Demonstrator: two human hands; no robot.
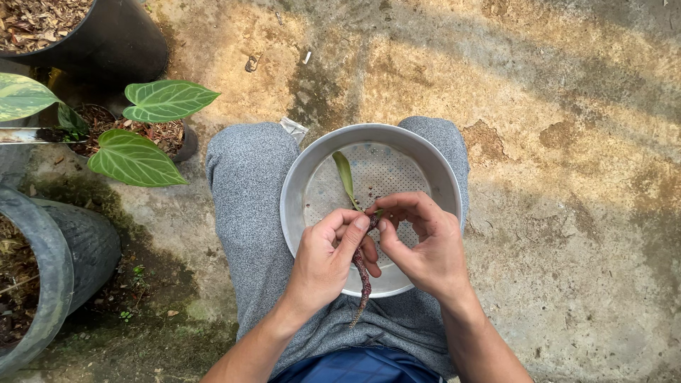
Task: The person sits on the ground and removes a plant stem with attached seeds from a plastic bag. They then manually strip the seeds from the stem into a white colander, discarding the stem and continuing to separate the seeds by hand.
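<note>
Where fingers (pixel 352 237) close — seed spike (pixel 362 273) partly hidden

An outdoor home garden or yard: bare, stained concrete floor (pixel 553 142) in sunlight, black pots (pixel 113 42) of dry mulch left of the fingers, a small potted plant with veined green leaves (pixel 135 157), moss beside.

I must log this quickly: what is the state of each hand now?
Left hand: closed around the dark bumpy seed spike.
Right hand: fingertips pinched at the spike's upper end, over the perforated metal sieve.
</note>
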